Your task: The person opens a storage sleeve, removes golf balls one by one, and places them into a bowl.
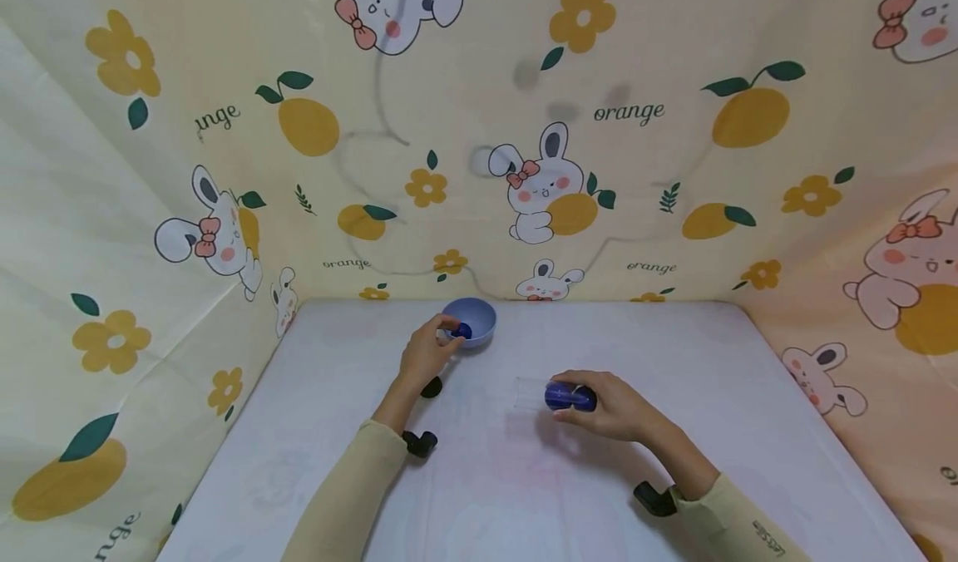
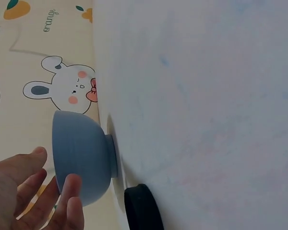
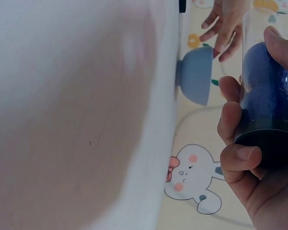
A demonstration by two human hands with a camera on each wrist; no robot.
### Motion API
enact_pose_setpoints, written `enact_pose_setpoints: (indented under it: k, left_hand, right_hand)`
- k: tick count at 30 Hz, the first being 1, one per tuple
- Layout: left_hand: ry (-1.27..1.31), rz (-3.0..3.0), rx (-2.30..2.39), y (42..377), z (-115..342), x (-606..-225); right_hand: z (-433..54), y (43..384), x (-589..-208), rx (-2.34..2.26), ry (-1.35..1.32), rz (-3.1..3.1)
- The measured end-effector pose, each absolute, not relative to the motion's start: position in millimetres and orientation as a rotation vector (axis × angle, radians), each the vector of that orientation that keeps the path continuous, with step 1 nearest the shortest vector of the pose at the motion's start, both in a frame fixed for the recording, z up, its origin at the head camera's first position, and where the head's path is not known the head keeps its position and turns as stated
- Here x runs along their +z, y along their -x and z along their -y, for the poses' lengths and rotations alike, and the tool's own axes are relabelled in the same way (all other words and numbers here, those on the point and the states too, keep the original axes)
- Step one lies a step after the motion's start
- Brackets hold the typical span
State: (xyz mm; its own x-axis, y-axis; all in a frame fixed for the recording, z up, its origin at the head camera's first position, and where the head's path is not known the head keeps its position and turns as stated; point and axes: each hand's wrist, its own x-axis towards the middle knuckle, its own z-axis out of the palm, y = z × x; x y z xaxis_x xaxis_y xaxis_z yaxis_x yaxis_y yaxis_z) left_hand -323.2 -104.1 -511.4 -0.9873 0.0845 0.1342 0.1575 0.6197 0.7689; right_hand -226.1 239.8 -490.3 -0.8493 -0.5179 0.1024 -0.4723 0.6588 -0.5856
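A blue-grey bowl (image 1: 486, 333) stands toward the back of the table. Inside it shows a dark blue ball (image 1: 463, 330). My left hand (image 1: 425, 354) is at the bowl's near left rim, with loosely spread fingertips beside the ball. In the left wrist view the fingers (image 2: 72, 184) are by the bowl's rim (image 2: 57, 143), with no ball visible between them; whether they touch the ball I cannot tell. My right hand (image 1: 609, 404) grips a clear cylindrical container (image 1: 530, 392), held on its side above the table. Dark blue balls (image 3: 264, 72) sit inside it near its black end (image 3: 269, 146).
A round black cap (image 1: 432, 387) lies on the table beneath the left wrist; it also shows beside the bowl in the left wrist view. Black devices (image 1: 654, 500) are worn at the wrists. Printed cloth walls (image 1: 479, 130) enclose the white table (image 1: 479, 495) at the back and sides.
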Motion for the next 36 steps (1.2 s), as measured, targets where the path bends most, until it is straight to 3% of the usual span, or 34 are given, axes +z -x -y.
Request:
enact_pose_setpoints:
  k: [17,36]
  left_hand:
    - [0.267,2.746,-1.198,301,109,-506]
    - [0.532,2.759,-1.477,268,104,-503]
  right_hand:
    - [-238,229,-486,-0.966,0.786,-2.834]
    - [-235,234,-485,-0.943,0.774,-2.831]
